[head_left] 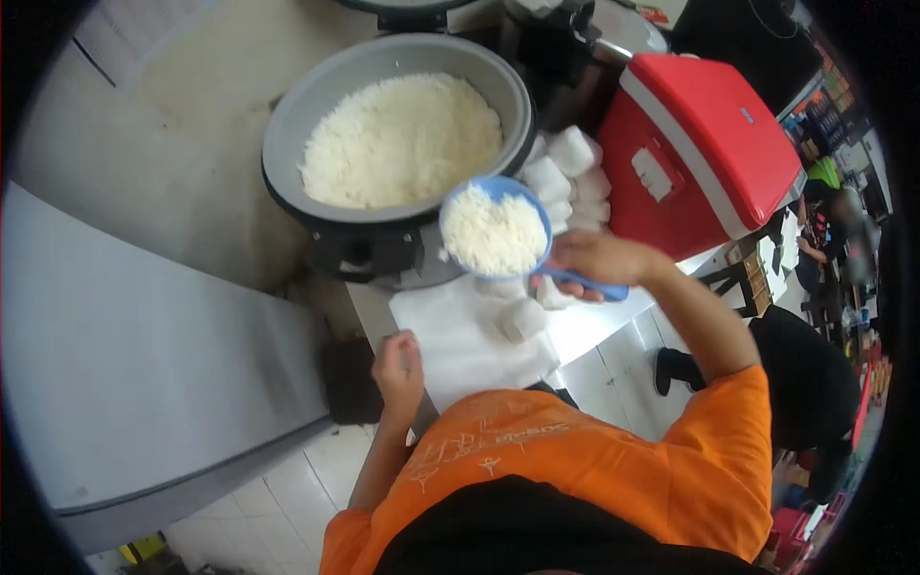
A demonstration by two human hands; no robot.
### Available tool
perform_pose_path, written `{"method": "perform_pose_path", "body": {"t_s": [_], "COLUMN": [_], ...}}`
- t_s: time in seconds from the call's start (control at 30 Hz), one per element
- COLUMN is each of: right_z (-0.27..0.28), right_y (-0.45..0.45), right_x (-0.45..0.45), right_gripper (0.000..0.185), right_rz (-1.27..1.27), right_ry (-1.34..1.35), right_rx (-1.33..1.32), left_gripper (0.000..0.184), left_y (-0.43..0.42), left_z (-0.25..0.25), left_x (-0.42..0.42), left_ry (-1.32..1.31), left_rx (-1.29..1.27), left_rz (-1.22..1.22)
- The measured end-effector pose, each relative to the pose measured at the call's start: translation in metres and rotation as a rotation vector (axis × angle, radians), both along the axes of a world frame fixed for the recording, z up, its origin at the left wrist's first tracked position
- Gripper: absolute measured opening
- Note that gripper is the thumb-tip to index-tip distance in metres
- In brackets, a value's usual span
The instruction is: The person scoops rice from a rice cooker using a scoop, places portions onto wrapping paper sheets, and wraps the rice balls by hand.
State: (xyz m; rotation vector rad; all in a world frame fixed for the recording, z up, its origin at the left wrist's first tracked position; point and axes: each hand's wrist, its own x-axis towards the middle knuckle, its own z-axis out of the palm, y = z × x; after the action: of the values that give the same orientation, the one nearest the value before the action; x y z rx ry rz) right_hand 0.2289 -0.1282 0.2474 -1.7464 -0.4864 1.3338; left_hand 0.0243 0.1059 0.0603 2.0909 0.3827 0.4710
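Note:
My right hand (pixel 599 264) is closed around the handle of a blue plastic scoop (pixel 548 230). White cooked rice (pixel 492 230) heaps up in the scoop, which hangs just in front of a large rice cooker (pixel 287 144). More cooked rice (pixel 402 139) lies in the cooker's grey pot. Below the scoop, sheets of white wrapping paper (pixel 450 335) lie on the table, with a wrapped white packet (pixel 523 320) on them. At the paper's left edge is my left hand (pixel 398 369), its fingers curled; whether they grip anything is hidden.
Several wrapped white packets (pixel 548 182) are piled between the cooker and a red cooler box (pixel 709 144). A pale grey cabinet-like surface (pixel 163 355) stands at left. To the right, a person in black (pixel 805 374) stands nearby, and another person (pixel 824 225) is farther off.

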Motion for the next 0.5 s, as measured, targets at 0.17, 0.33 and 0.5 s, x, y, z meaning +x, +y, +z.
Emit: {"method": "perform_pose_path", "body": {"t_s": [0.17, 0.33, 0.5], "right_z": [-0.138, -0.224, -0.244], "right_y": [-0.023, -0.016, -0.016], "right_x": [-0.058, -0.113, -0.117], "right_gripper": [0.035, 0.029, 0.022], "right_rz": [-0.053, -0.138, -0.235], "right_ry": [0.089, -0.005, -0.843], "right_rx": [-0.055, -0.121, 0.037], "left_gripper": [0.033, 0.054, 0.052], "left_y": [-0.032, -0.048, -0.045], "left_z": [-0.071, -0.074, -0.086], "left_x": [-0.052, -0.067, -0.092], "left_ry": [0.286, 0.351, 0.355], "left_rx": [0.174, 0.554, 0.721], "left_rz": [-0.402, -0.551, -0.589]}}
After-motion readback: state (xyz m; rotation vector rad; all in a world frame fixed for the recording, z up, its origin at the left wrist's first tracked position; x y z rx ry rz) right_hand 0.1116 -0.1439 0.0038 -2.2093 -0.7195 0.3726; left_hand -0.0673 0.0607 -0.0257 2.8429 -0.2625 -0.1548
